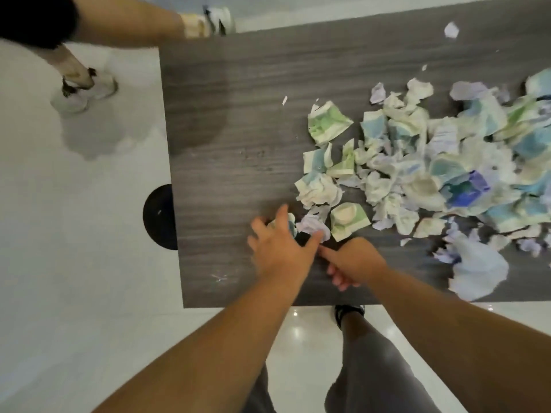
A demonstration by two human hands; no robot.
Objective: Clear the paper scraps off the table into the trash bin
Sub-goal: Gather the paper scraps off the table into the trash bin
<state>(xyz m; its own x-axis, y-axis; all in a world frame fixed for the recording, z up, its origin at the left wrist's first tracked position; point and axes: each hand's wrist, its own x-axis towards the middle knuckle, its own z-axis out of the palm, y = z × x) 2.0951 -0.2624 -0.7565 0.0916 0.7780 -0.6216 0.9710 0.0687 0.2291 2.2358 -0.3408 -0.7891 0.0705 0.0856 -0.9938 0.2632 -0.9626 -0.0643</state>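
Grey wood-grain table, crumpled paper scraps heaped across its right half

Both bare forearms come up from the bottom of the frame toward the centre. The left hand has its fingers spread and slightly curled. The right hand is just beside it, index finger pointing left, the other fingers curled under.

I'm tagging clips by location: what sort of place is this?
Probably an indoor room such as an office or meeting space, though that is a guess: a grey wood-grain table heaped with paper scraps, a glossy white tiled floor, and another person's legs nearby.
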